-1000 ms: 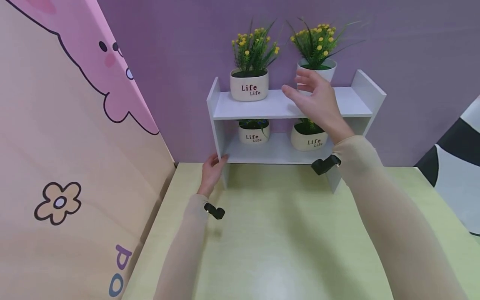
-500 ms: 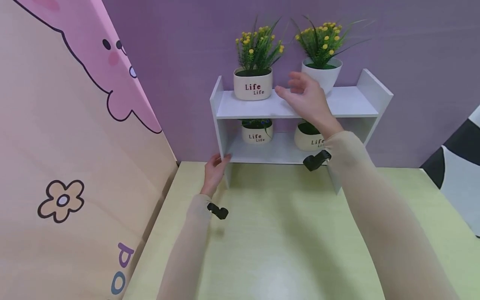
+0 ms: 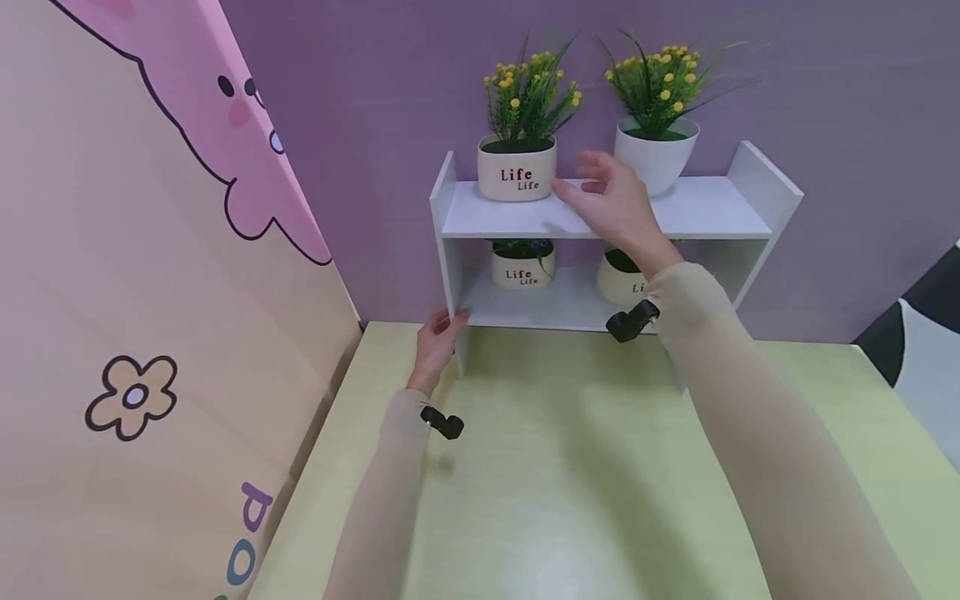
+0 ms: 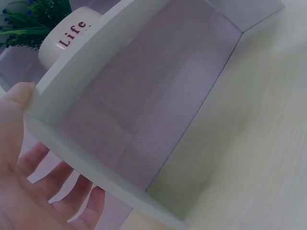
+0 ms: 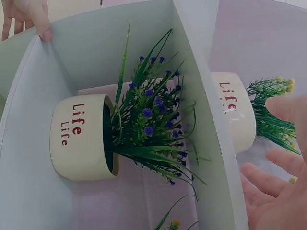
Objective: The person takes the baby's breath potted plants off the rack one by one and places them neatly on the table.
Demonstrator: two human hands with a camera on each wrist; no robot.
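A white two-tier shelf [image 3: 502, 221] stands against the wall. My left hand [image 3: 435, 348] grips its left side panel near the lower board, thumb at the front edge and fingers along the outside, as the left wrist view shows. On the top board, a cream "Life" pot [image 3: 517, 175] with yellow flowers stands left of a round white pot [image 3: 654, 160]. My right hand [image 3: 615, 204] hovers between them, fingers loosely spread, thumb close to the cream pot; whether it touches is unclear. Below, a cream pot with purple flowers [image 5: 81, 139] stands at left.
Another cream pot [image 3: 618, 285] on the lower board is partly hidden by my right forearm. The shelf stands on a pale wooden table [image 3: 525, 467]. A beige panel [image 3: 187, 333] borders the left, and a black-and-white object [image 3: 926, 333] lies at the right.
My right hand has moved left from in front of the white pot to beside the cream pot on top. The left hand keeps its place on the panel; the head view has shifted slightly.
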